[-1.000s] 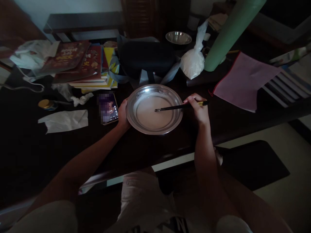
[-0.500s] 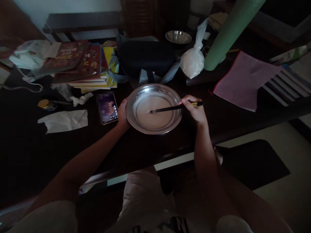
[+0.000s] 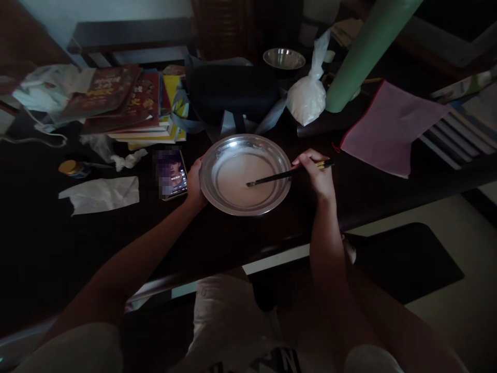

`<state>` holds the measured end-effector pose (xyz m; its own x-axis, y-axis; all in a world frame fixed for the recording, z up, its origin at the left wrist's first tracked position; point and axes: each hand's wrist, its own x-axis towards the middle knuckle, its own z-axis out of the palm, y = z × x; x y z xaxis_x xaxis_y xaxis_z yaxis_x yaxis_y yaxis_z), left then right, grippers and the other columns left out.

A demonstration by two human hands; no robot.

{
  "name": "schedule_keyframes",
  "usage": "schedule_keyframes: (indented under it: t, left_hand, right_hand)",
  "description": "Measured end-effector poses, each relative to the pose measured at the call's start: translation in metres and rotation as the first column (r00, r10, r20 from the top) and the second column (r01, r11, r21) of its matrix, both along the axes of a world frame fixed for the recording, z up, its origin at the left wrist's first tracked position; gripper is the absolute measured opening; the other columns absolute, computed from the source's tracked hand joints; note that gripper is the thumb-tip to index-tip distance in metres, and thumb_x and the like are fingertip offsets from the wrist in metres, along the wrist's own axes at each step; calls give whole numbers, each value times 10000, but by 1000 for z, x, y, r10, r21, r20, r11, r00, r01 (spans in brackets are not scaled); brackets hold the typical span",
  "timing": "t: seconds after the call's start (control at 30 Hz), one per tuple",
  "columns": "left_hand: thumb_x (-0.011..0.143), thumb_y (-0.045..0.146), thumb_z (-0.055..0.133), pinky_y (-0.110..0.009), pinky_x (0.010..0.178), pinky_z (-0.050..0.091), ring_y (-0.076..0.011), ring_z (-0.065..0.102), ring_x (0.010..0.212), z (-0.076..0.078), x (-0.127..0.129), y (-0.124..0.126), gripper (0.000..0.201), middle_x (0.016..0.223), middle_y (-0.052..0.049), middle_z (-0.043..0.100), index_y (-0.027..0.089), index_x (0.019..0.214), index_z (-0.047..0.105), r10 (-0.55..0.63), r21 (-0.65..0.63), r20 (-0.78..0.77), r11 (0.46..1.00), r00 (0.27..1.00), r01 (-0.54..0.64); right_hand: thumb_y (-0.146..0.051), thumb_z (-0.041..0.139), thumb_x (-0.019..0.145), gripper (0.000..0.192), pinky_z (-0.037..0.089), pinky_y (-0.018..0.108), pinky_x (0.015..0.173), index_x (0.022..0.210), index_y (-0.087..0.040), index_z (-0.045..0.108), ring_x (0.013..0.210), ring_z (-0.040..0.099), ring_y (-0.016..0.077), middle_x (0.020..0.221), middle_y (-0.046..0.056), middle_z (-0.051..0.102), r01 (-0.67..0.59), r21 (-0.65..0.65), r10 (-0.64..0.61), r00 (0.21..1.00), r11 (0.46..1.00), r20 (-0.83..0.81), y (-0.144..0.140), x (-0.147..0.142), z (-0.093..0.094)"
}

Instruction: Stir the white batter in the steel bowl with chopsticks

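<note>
A wide steel bowl [image 3: 244, 210] holding a pale, milky liquid [image 3: 238, 173] rests on the dark table in front of me. My left hand [image 3: 196, 185] grips its left rim, with the fingers partly hidden behind the bowl. In my right hand [image 3: 315, 173] is a pair of black chopsticks [image 3: 277, 176] with gold-coloured ends. They slant down to the left over the bowl's right rim, and their tips dip into the liquid near its middle. A lit phone [image 3: 173, 173] lies just left of my left hand.
Behind the bowl sits a dark bag [image 3: 235, 88]. A tied plastic bag of white powder [image 3: 306, 101], a green cylinder [image 3: 373, 57] and a pink pouch [image 3: 394, 129] are to the right. Stacked books [image 3: 132, 103], a crumpled tissue [image 3: 101, 196] and a small jar [image 3: 72, 168] lie left.
My right hand has shifted slightly right, and the chopstick tips have moved right and a little nearer to me in the liquid. The left hand keeps its hold on the bowl.
</note>
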<state>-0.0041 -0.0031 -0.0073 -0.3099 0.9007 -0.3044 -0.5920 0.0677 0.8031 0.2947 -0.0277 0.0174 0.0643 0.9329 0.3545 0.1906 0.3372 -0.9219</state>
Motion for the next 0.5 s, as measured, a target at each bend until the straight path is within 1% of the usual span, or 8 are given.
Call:
schedule_keyframes:
  t: [0.1, 0.17, 0.23, 0.27, 0.3, 0.4, 0.43, 0.5]
  left_hand:
    - [1026, 207, 533, -261, 850, 564, -161, 706, 804, -3, -1, 1, 229, 806, 2, 760, 210, 855, 685, -16, 28, -15, 999, 1000, 16]
    - [1030, 213, 528, -254, 844, 571, -157, 713, 808, -3, -2, 1, 243, 800, 8, 759, 213, 848, 688, -21, 30, -15, 999, 1000, 21]
    - [1047, 195, 487, -261, 842, 577, -153, 717, 800, -3, -2, 1, 298, 795, 3, 758, 208, 833, 693, -21, 17, -10, 1000, 1000, 21]
    - [1054, 187, 471, -268, 845, 579, -153, 718, 798, -3, -3, 1, 322, 800, -2, 760, 207, 829, 701, -23, 14, -11, 1000, 1000, 23]
    - [1056, 186, 471, -274, 847, 580, -155, 718, 796, -4, -3, 2, 331, 808, -4, 762, 209, 828, 711, -28, 16, -15, 999, 999, 28]
    - [1042, 230, 559, -272, 835, 581, -155, 713, 773, -8, -6, 2, 269, 823, 1, 762, 224, 829, 723, -54, 47, -39, 997, 998, 56]
    - [1036, 243, 583, -265, 826, 582, -150, 712, 765, -9, -7, 2, 249, 823, 4, 761, 223, 829, 719, -60, 55, -40, 997, 997, 63]
    - [1036, 244, 584, -252, 812, 586, -143, 717, 767, -9, -7, 2, 236, 815, 7, 763, 214, 843, 717, -55, 58, -25, 997, 998, 57]
  right_hand:
    - [-705, 732, 883, 451, 580, 356, 772, 756, -274, 771, 753, 716, 171, 739, -8, 748, -100, -6, 100, 994, 995, 54, 0, -1, 1]
    - [-706, 728, 885, 455, 576, 357, 785, 757, -271, 770, 775, 719, 171, 755, -8, 756, -65, 17, 64, 996, 998, 59, 0, -1, 1]
    - [-710, 723, 886, 461, 571, 354, 765, 741, -273, 754, 744, 709, 168, 722, -17, 740, 19, 18, -19, 1000, 1000, 11, 0, -1, 2]
    - [-713, 727, 879, 463, 569, 352, 748, 729, -275, 747, 721, 702, 167, 699, -21, 730, 36, 5, -36, 999, 999, -11, -1, -1, 2]
    - [-718, 733, 870, 465, 569, 352, 735, 720, -277, 745, 705, 698, 168, 685, -23, 724, 25, -10, -26, 999, 1000, -22, -1, -1, 2]
    - [-744, 748, 837, 473, 581, 365, 755, 716, -287, 762, 729, 710, 181, 708, -15, 744, -83, -38, 84, 996, 996, 24, -1, -2, 3]
    - [-752, 747, 831, 478, 583, 370, 773, 721, -288, 767, 753, 717, 186, 728, -11, 754, -92, -32, 94, 995, 995, 45, -1, -3, 4]
    - [-760, 732, 840, 487, 585, 375, 799, 729, -287, 763, 783, 722, 189, 748, -8, 760, -40, -6, 41, 998, 999, 55, -1, -3, 4]
